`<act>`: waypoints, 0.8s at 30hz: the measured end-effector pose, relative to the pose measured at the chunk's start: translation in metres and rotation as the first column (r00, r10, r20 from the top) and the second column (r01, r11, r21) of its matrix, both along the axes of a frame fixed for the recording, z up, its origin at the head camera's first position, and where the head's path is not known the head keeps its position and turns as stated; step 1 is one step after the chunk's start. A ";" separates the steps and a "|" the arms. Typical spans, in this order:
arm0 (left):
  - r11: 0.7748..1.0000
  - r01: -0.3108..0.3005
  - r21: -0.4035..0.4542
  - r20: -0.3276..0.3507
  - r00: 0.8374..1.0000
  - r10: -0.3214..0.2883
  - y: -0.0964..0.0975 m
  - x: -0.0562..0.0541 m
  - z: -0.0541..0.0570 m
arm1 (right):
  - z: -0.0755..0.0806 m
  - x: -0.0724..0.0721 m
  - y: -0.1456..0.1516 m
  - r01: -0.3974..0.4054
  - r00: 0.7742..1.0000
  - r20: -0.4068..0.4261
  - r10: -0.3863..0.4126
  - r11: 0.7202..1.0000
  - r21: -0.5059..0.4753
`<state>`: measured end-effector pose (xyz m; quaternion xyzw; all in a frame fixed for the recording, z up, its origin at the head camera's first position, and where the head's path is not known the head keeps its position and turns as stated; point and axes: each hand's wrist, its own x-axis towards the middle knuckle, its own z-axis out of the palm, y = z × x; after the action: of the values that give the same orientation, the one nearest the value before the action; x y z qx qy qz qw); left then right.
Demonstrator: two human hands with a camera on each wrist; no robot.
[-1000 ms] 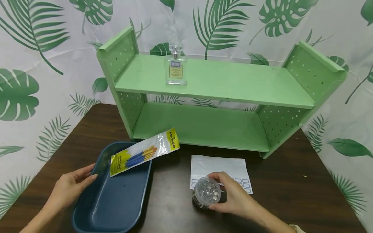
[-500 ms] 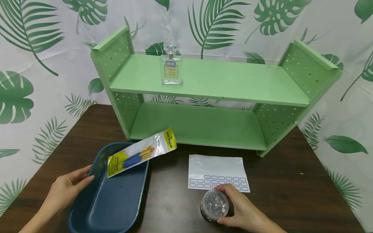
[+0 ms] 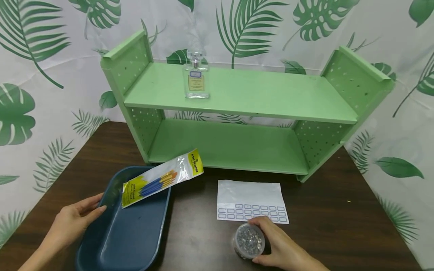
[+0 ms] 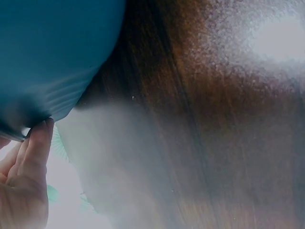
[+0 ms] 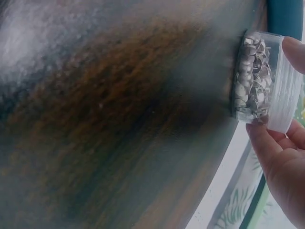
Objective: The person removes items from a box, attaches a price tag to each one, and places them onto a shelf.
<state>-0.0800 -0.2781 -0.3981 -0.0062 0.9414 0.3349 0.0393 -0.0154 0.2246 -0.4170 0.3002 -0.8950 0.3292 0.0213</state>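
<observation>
Reaching in from the near left, the person's left hand (image 3: 72, 222) pinches the side rim of the blue tray (image 3: 132, 233), the thumb over the rim and the other fingers outside, with only a small gap between. From the near right, the right hand (image 3: 279, 246) has thumb and fingers curved around a clear jar (image 3: 249, 241) of metal pieces. I see this jar upright on the dark table (image 3: 193, 241), right of the tray, just before the label sheet (image 3: 249, 194).

2 hands (image 3: 72, 222) (image 3: 279, 244) | 1 jar (image 3: 249, 241) | 1 tray (image 3: 130, 241) | 1 packet (image 3: 162, 178) | 1 bottle (image 3: 196, 81) | 1 rack (image 3: 257, 90) | 1 sheet (image 3: 251, 192)
</observation>
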 end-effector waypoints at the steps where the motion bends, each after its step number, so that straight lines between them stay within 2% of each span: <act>1: 1.000 0.000 -0.001 0.001 1.000 0.000 -0.001 0.000 0.000 | 0.000 0.000 0.000 -0.002 1.000 -0.004 0.002 1.000 0.004; 6: 1.000 -0.008 0.017 0.022 1.000 0.008 -0.002 -0.001 0.000 | 0.002 0.000 0.003 -0.026 1.000 -0.003 0.026 1.000 0.003; 9: 0.999 -0.015 0.040 0.034 0.999 0.013 -0.001 -0.002 -0.001 | 0.006 -0.005 0.008 -0.039 0.998 0.042 0.043 0.995 -0.087; 11: 0.998 -0.026 0.052 0.039 0.999 0.024 -0.001 -0.002 -0.002 | 0.009 -0.013 0.013 0.012 0.996 0.089 0.004 0.983 -0.181; 13: 0.997 -0.031 0.068 0.050 0.998 0.027 -0.002 -0.002 -0.003 | 0.012 -0.023 0.020 0.134 0.984 0.153 -0.095 0.955 -0.265; 15: 0.996 -0.038 0.081 0.065 0.997 0.033 -0.002 -0.001 -0.004 | 0.013 -0.035 0.028 0.296 0.948 0.205 -0.243 0.911 -0.287; 18: 0.995 -0.036 0.098 0.083 0.996 0.028 -0.003 -0.001 -0.005 | 0.014 -0.051 0.041 0.485 0.868 0.243 -0.433 0.845 -0.226; 20: 0.994 -0.034 0.105 0.091 0.996 0.024 -0.003 -0.001 -0.005 | 0.011 -0.060 0.050 0.548 0.829 0.236 -0.507 0.822 -0.157; 21: 0.995 -0.028 0.099 0.088 0.996 0.019 -0.003 -0.002 -0.004 | 0.010 -0.064 0.053 0.565 0.817 0.228 -0.530 0.814 -0.131; 24: 0.997 -0.020 0.076 0.038 0.999 0.018 -0.002 -0.002 -0.003 | 0.005 -0.073 0.061 0.589 0.797 0.211 -0.566 0.806 -0.064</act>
<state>-0.0818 -0.2797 -0.4008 -0.0198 0.9270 0.3708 0.0537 -0.0884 0.2851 -0.4118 -0.0207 -0.9193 0.3887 0.0581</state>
